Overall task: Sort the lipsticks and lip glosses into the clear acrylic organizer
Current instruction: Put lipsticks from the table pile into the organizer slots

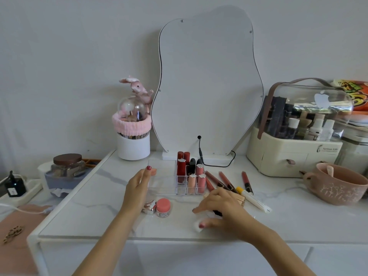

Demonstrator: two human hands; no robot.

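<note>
Upright, red, black and pink lipsticks (pixel 190 172) are seen in the clear organizer (pixel 162 176), steadied by the open left hand (pixel 139 184); the right hand (pixel 221 208) is closed on a dark tube (pixel 217 213).

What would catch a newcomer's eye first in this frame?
Probably the wavy-edged mirror standing against the wall at centre. In front of it, the clear acrylic organizer holds upright lipsticks in its right-hand slots, while its left section looks empty. The left hand rests on the organizer's left edge, and the right hand reaches down among items on the marble top, beside loose lip glosses.
</note>
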